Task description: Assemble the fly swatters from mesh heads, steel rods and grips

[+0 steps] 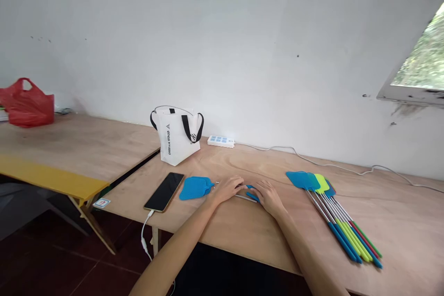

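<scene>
My left hand rests low over the table with its fingers bent together; what lies under them is hidden. Close by on the right, my right hand has its fingers curled over a blue fly swatter handle, partly covered by the hand. A thin metal rod lies between the two hands. Left of my left hand are blue fly swatter heads, stacked flat, with small metal ends showing beside them. Farther right lies a fanned row of several fly swatters with blue, yellow-green, red and green handles.
A phone with a white cable lies at the left table edge. Behind it stand a white bag and a power strip, its cord running along the wall. A second table bears a red plastic bag.
</scene>
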A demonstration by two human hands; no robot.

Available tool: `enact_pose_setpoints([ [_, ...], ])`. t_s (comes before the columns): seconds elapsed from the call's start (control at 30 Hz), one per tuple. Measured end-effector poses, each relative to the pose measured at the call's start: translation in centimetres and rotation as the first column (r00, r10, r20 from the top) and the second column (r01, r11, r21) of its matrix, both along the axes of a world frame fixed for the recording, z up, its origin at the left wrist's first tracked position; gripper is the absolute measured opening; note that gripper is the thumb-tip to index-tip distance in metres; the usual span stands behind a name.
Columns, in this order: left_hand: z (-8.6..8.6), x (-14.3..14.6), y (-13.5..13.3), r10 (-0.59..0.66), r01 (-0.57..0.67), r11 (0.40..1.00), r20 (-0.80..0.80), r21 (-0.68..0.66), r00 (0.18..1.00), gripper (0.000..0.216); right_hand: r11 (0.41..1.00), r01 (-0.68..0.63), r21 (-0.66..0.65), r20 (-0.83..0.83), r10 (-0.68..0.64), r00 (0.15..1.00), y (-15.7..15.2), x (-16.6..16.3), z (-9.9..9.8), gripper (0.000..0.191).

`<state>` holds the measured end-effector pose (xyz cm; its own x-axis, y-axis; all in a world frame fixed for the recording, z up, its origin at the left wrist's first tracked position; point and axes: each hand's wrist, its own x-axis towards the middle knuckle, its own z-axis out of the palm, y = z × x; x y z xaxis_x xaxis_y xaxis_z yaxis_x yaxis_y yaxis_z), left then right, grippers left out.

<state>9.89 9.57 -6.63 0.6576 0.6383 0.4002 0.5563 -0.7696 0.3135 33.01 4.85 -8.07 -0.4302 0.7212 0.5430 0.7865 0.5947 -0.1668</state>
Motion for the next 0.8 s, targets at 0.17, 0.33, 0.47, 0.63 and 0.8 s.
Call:
enact_pose_setpoints([
  [0.17, -0.3, 0.1, 0.0, -0.02, 0.02, 1.0, 0.002, 0.013, 1.0, 0.034, 1.0, -0.023, -0.008, -0.003, 0.023, 1.0, 0.2, -0.5, -0.4, 0.036],
  [0.33, -0.5, 0.2, 0.2, -0.016, 0.016, 0.999, -0.007, 0.042, 1.0, 0.031, 0.999, -0.028, -0.028, -0.022, 0.027, 0.999, 0.3, -0.7, -0.7, 0.031],
  [0.47, -0.4, 0.2, 0.5, 0.013, -0.013, 0.999, -0.011, 0.051, 1.0, 0.033, 0.998, 0.019, -0.056, -0.073, -0.023, 0.997, 0.1, -0.4, -0.9, 0.029],
  [0.63, 0.2, 0.0, 0.1, 0.03, -0.03, 0.999, 0.007, 0.027, 1.0, 0.026, 0.99, 0.094, -0.102, -0.132, -0.107, 0.985, -0.9, 0.4, -1.1, 0.038],
  [0.8, 0.8, -0.9, -1.3, 0.01, -0.011, 0.999, 0.039, 0.033, 0.999, 0.026, 0.988, 0.088, -0.127, -0.128, -0.104, 0.986, -2.5, 2.0, -0.9, 0.023],
])
